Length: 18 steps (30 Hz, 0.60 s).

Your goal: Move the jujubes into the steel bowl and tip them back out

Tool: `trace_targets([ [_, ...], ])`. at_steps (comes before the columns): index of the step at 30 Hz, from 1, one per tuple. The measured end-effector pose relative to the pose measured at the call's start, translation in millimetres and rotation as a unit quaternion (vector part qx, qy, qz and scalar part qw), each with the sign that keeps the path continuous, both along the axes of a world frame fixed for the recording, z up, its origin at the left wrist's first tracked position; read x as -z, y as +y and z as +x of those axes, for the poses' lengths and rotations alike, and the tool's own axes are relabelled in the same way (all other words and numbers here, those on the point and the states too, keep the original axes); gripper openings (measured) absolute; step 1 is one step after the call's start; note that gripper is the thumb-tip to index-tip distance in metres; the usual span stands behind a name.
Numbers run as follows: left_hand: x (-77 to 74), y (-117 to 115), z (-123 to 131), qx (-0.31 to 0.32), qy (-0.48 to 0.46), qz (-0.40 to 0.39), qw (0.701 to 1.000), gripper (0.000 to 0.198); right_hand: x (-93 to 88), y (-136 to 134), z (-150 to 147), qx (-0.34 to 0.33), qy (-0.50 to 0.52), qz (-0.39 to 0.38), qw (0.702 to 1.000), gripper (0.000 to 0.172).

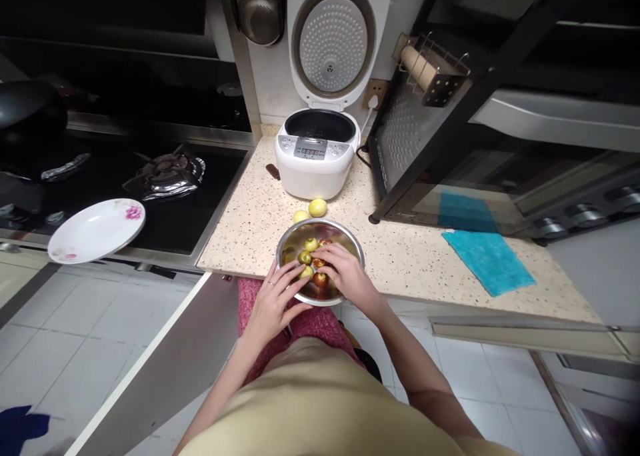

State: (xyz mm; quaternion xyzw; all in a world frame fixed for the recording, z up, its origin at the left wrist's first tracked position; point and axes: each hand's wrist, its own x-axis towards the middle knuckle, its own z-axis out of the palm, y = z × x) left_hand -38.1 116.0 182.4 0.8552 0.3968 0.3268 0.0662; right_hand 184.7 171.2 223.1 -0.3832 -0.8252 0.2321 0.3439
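Note:
A steel bowl (pixel 356 238) stands at the counter's front edge, in front of my body. Several small round fruits that look like jujubes (pixel 311 244) lie inside, some yellow-green and some red-brown (pixel 321 280). My left hand (pixel 274 301) rests over the bowl's near left rim, fingers stretched out and apart, tips beside the fruits. From the right, my right hand (pixel 347 274) reaches into the bowl with fingers extended and slightly bent over the fruits. Its fingertips partly cover them, and I see nothing gripped. Two yellow-green fruits (pixel 318 208) sit on the counter just behind the bowl.
Behind the bowl is a white rice cooker (pixel 315 176), lid raised. A black oven (pixel 450 176) and blue cloth (pixel 493 261) are at right. Left are a gas stove (pixel 173 169) and a flowered white plate (pixel 95 233) over its front edge. A cabinet door (pixel 165 356) hangs open below.

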Motion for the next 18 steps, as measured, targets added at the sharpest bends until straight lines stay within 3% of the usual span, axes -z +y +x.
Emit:
trace_targets([
  [9, 1.2, 0, 0, 0.001, -0.011, -0.01, 1.0, 0.059, 3.6, -11, -1, 0.026, -0.04, 0.005, 0.999, 0.036],
  [18, -1.3, 0, -1, 0.001, -0.007, -0.019, 1.0, 0.059, 6.9, -14, -5, 0.0, -0.066, 0.033, 0.997, 0.042],
])
